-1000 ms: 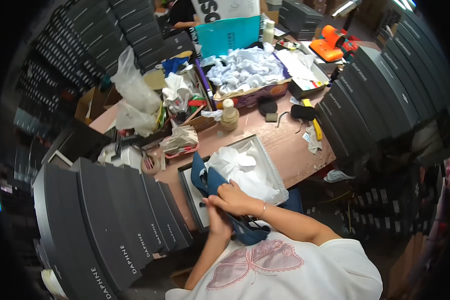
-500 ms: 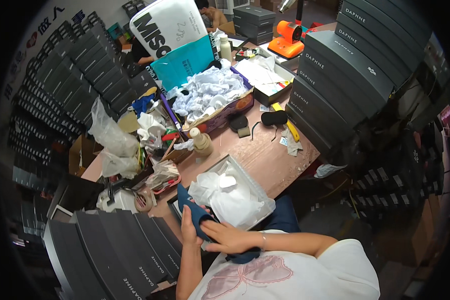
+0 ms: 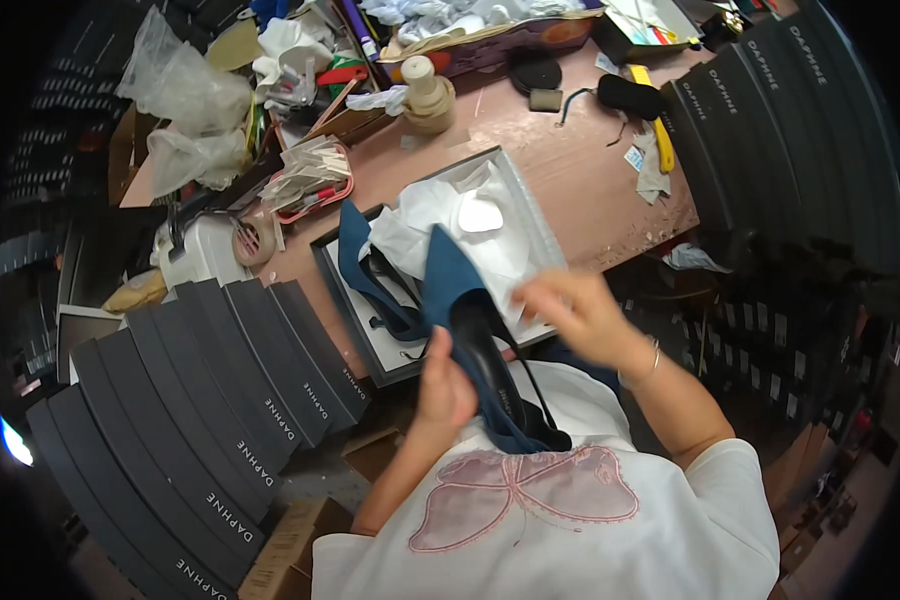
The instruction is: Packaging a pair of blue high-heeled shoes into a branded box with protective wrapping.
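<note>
My left hand [image 3: 444, 388] grips a dark blue pointed-toe slingback shoe [image 3: 452, 270] by its side, toe pointing away from me and the black insole facing up. Its heel end lies close to my shirt. Just to the right of the shoe, my right hand [image 3: 582, 318] is in the air, somewhat blurred, its fingers loosely bent and apart with nothing visible in them. A matching blue shoe [image 3: 355, 255] rests in the left part of an open shoebox [image 3: 535, 205] on the table. White tissue paper [image 3: 410, 222] and a small white pad [image 3: 480, 212] lie in the box beside it.
Grey shoeboxes [image 3: 200, 400] stand in a row at the near left, and more boxes [image 3: 770, 130] are stacked at the right. A beige bottle [image 3: 428, 98], a pink basket of slips [image 3: 310, 180], tape [image 3: 255, 238] and a yellow-handled cutter [image 3: 662, 145] lie around the pink table [image 3: 580, 160].
My view has tipped down toward the table. The held shoe has turned so its opening shows. My right hand has come off it and moved to the right.
</note>
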Demonstrator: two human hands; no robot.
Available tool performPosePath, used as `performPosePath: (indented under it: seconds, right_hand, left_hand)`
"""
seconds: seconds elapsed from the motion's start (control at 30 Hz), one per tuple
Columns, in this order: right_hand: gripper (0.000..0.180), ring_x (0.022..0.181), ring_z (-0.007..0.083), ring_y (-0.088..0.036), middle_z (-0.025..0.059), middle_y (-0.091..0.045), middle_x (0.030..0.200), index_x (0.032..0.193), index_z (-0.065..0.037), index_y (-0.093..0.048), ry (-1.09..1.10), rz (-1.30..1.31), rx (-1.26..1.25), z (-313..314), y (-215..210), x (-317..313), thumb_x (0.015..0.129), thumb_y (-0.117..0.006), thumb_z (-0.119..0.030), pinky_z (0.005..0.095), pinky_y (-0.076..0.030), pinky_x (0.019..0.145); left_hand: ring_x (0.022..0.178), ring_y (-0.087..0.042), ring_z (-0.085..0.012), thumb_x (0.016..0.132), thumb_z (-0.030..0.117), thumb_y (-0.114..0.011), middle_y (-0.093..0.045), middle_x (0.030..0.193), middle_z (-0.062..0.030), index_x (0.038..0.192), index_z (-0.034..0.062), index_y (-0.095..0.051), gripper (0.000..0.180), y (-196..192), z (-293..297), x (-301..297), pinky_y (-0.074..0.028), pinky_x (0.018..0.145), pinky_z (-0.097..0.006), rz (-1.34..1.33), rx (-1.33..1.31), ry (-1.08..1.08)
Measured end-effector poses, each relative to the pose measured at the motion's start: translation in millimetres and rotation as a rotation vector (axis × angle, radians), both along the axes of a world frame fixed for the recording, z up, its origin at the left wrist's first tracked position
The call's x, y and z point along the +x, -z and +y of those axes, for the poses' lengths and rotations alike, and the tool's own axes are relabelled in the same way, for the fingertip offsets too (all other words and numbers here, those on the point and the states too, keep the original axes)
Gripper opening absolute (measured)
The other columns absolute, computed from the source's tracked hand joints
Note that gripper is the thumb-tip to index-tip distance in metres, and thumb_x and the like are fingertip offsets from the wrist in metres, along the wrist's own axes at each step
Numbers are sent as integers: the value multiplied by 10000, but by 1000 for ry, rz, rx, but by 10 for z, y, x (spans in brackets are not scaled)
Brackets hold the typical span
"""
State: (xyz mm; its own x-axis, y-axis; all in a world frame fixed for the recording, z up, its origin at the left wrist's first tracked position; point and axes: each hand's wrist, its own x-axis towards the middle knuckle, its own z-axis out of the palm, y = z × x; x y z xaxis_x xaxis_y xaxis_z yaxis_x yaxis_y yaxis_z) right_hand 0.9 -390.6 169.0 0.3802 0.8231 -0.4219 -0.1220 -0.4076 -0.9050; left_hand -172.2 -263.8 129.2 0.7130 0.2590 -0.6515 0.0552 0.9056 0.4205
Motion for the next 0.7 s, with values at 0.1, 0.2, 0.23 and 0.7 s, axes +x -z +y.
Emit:
performPosePath:
  seconds: [0.1,0.2,0.23,0.7]
  right_hand:
    - [325,905,255,-634,127,-616,1028,1143,-48,-603,-45,-908,-13,549,469,344,832,-650,-128,310,-512,717]
    - [368,849,314,-624,137,-608,925,1150,-32,-588,-262,-1186,-44,821,1417,557,792,-657,-81,365,-520,708]
    - [370,848,341,-622,142,-605,893,1145,-21,-584,-329,-1211,-54,891,1577,570,785,-651,-70,391,-524,713]
    - [348,591,209,-608,65,-560,692,1085,-25,-603,-242,-1089,13,377,381,-354,742,-644,-67,331,-486,527]
  left_hand:
    - [1058,-597,-301,968,536,-369,-590,1161,-213,1281,-13,-451,637,-31,-57,72,-523,835,-437,61,3,29]
    - [1075,-594,-308,966,570,-331,-622,1052,-191,1191,-22,-522,662,86,140,161,-523,856,-436,48,-30,10]
    - [1081,-592,-311,964,576,-329,-623,1038,-183,1183,-24,-527,669,176,184,176,-523,863,-438,34,-51,-25]
    - [1137,-545,-236,948,644,-297,-538,1262,-113,1315,33,-426,725,101,165,339,-435,973,-373,36,97,-94]
